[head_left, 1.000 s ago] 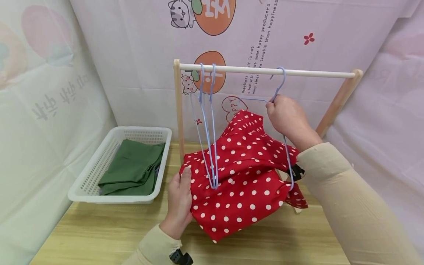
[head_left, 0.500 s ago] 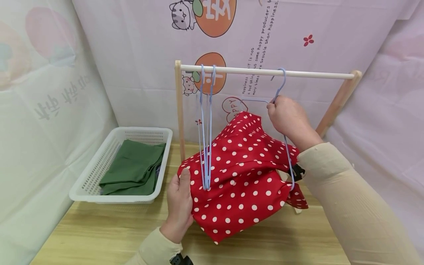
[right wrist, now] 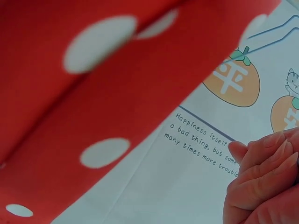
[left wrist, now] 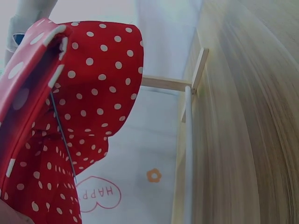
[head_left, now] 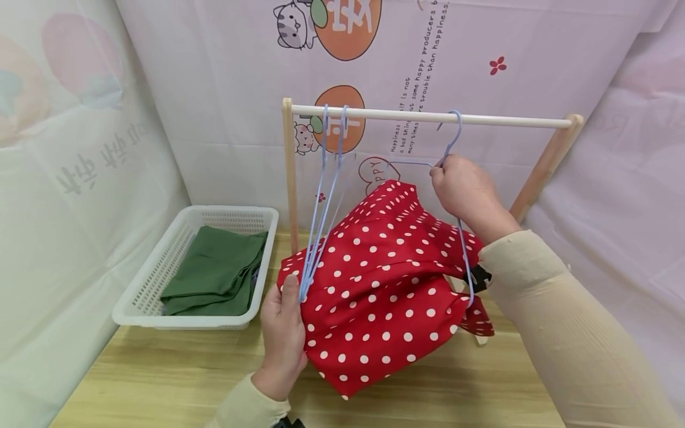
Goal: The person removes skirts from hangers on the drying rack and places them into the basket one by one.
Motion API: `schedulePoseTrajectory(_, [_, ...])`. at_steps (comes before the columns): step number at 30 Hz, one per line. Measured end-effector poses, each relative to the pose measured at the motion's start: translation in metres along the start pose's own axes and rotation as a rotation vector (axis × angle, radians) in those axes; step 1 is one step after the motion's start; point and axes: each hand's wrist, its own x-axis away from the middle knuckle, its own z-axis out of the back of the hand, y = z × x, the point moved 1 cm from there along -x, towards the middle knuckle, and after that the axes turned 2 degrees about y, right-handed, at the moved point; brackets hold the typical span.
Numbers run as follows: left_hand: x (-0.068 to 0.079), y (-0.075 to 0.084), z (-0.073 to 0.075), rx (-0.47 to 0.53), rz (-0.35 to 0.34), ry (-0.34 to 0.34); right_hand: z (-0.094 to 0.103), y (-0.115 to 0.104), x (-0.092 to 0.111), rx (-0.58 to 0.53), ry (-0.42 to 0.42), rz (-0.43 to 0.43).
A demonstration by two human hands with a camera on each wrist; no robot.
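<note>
In the head view my right hand [head_left: 465, 187] grips the neck of a light blue hanger [head_left: 465, 255] whose hook sits over the white bar. One shoulder of a red garment with white polka dots [head_left: 374, 297] is on the hanger's right end. My left hand [head_left: 282, 333] pinches the garment's left side, thumb on top, holding it out. The hanger's left arm shows above the garment's upper edge. Through the garment's opening, the left wrist view shows a thin hanger wire [left wrist: 63, 133]. The right wrist view has curled fingers [right wrist: 266, 177] beside the cloth.
Two more blue hangers [head_left: 321, 208] hang at the bar's left end, their lower ends overlapping the garment near my left thumb. The wooden rack [head_left: 291, 178] stands on a wood-grain table [head_left: 160, 374]. A white basket [head_left: 125, 303] at left holds folded green cloth [head_left: 214, 267].
My left hand has shifted slightly left and down, pulling the garment with it. The two spare hangers have swung left at their lower ends. My right hand stays at the hanger's neck.
</note>
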Motion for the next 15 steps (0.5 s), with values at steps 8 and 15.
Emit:
schedulePoseTrajectory(8, [0.0, 0.005, 0.007, -0.042, -0.033, 0.064, 0.001, -0.002, 0.001, 0.0, -0.001, 0.003])
schedulePoseTrajectory(15, [0.0, 0.009, 0.012, -0.058, -0.047, 0.055, 0.0, -0.001, 0.001, -0.014, -0.01, -0.008])
